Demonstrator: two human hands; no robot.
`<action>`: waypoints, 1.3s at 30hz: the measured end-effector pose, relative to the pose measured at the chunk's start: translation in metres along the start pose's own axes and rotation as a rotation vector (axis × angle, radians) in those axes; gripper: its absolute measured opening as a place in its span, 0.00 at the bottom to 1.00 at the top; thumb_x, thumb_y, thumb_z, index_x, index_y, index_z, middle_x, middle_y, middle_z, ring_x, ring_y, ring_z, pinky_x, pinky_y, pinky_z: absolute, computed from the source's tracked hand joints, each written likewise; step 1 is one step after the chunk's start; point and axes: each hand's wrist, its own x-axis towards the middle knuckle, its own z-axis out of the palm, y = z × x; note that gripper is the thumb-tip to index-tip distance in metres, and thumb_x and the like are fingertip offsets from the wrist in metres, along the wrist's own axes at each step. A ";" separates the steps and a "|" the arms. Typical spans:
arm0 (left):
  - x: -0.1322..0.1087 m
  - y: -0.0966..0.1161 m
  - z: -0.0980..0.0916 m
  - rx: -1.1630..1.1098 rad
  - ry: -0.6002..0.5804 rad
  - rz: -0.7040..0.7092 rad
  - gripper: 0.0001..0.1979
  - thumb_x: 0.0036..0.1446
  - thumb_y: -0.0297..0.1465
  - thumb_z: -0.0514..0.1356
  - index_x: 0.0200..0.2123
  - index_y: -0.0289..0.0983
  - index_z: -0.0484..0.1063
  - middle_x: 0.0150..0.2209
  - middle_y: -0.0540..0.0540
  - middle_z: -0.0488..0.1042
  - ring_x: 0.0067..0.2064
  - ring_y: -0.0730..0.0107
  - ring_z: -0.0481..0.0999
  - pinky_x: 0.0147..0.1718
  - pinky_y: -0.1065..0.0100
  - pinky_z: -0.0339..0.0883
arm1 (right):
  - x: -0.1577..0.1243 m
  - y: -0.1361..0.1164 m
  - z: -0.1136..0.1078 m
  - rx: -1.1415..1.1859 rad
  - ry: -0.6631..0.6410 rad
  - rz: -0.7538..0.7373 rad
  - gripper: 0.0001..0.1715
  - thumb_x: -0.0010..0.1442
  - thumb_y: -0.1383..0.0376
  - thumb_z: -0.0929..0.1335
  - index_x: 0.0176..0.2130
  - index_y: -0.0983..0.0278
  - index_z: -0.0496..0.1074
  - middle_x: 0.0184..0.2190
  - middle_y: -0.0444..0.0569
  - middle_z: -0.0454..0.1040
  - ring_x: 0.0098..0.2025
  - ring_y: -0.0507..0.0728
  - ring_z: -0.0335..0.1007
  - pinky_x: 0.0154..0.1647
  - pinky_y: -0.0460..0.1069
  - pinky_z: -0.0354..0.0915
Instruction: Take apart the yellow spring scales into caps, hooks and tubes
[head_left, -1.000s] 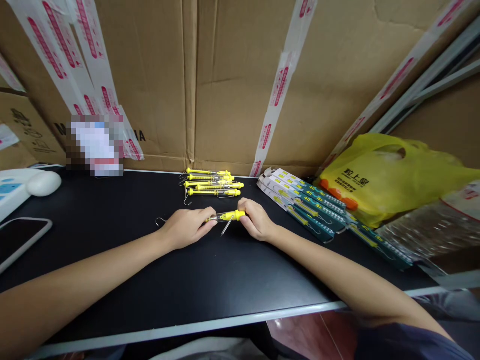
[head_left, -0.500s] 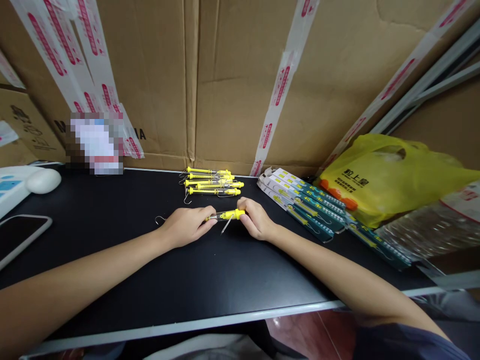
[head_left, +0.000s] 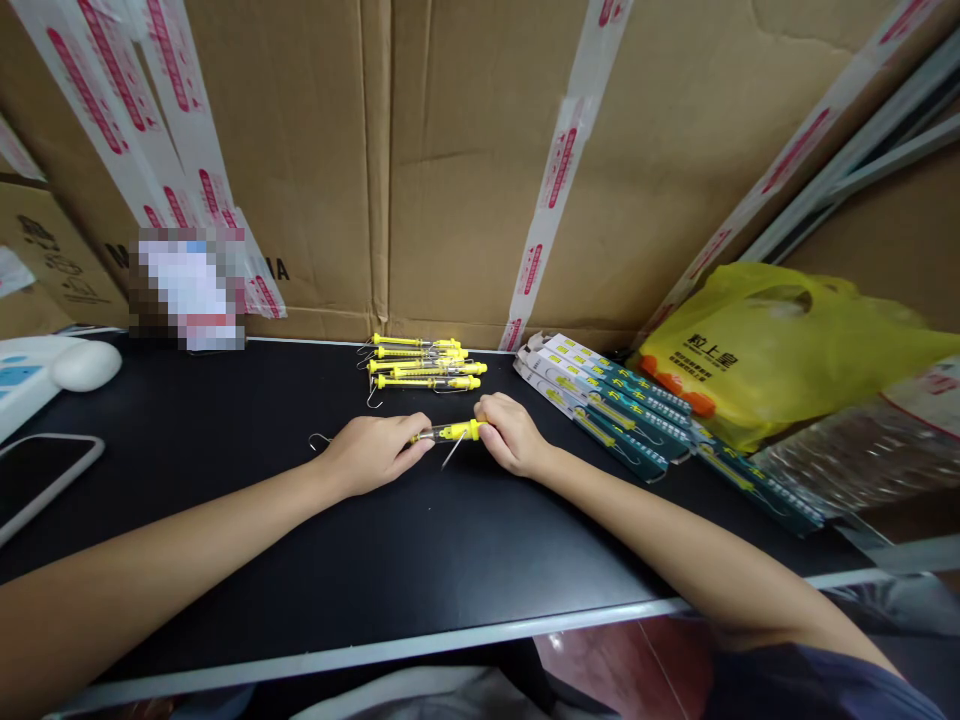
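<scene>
Between my hands is a yellow and clear spring scale (head_left: 457, 431), held roughly level above the black table. My left hand (head_left: 373, 450) is closed around its clear tube, and a wire hook (head_left: 320, 440) sticks out beyond that hand's left side. The fingers and thumb of my right hand (head_left: 511, 436) pinch the yellow end cap. A thin metal rod (head_left: 454, 450) slants down from the scale near the cap. Just behind my hands, several more yellow spring scales (head_left: 429, 383) lie side by side, hooks to the left.
Printed narrow boxes (head_left: 622, 420) lie stacked right of the scales, beside a yellow plastic bag (head_left: 757, 350). A phone (head_left: 45, 475) and a white device (head_left: 30, 375) sit at the left. A large taped carton (head_left: 450, 200) walls off the back of the black table (head_left: 420, 580).
Both hands keep the same grip on the spring scale, with hardly any movement. The view has shifted very slightly.
</scene>
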 end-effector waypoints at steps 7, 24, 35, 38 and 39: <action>0.000 -0.001 0.001 -0.012 0.005 -0.001 0.15 0.65 0.39 0.43 0.42 0.40 0.65 0.35 0.50 0.76 0.34 0.69 0.76 0.29 0.72 0.62 | -0.001 0.002 0.001 -0.012 0.006 0.006 0.17 0.66 0.58 0.51 0.28 0.61 0.54 0.23 0.46 0.60 0.26 0.55 0.53 0.30 0.51 0.54; 0.000 0.000 0.001 0.005 -0.004 0.009 0.14 0.65 0.39 0.43 0.42 0.40 0.64 0.35 0.51 0.76 0.35 0.68 0.76 0.29 0.71 0.61 | -0.001 0.002 0.001 -0.045 0.015 0.015 0.17 0.66 0.58 0.51 0.28 0.60 0.53 0.23 0.46 0.60 0.25 0.55 0.53 0.29 0.51 0.54; 0.001 0.000 0.001 0.000 -0.006 -0.009 0.14 0.65 0.38 0.43 0.43 0.40 0.64 0.36 0.51 0.76 0.35 0.67 0.76 0.29 0.70 0.61 | -0.002 0.000 0.000 -0.057 0.034 0.028 0.14 0.66 0.58 0.53 0.31 0.61 0.54 0.25 0.46 0.63 0.26 0.55 0.56 0.30 0.50 0.56; 0.001 0.000 0.001 0.003 -0.005 0.002 0.14 0.65 0.39 0.43 0.42 0.40 0.64 0.35 0.51 0.76 0.35 0.67 0.77 0.29 0.70 0.61 | -0.002 0.001 0.000 -0.058 0.037 0.034 0.18 0.66 0.53 0.51 0.29 0.60 0.53 0.24 0.45 0.61 0.25 0.54 0.54 0.30 0.50 0.55; 0.001 0.001 0.001 0.003 -0.004 0.005 0.14 0.65 0.39 0.43 0.42 0.40 0.64 0.35 0.51 0.76 0.35 0.67 0.77 0.29 0.71 0.61 | -0.002 0.002 0.000 -0.061 0.037 0.036 0.20 0.66 0.53 0.51 0.29 0.60 0.53 0.23 0.45 0.61 0.25 0.54 0.54 0.29 0.50 0.55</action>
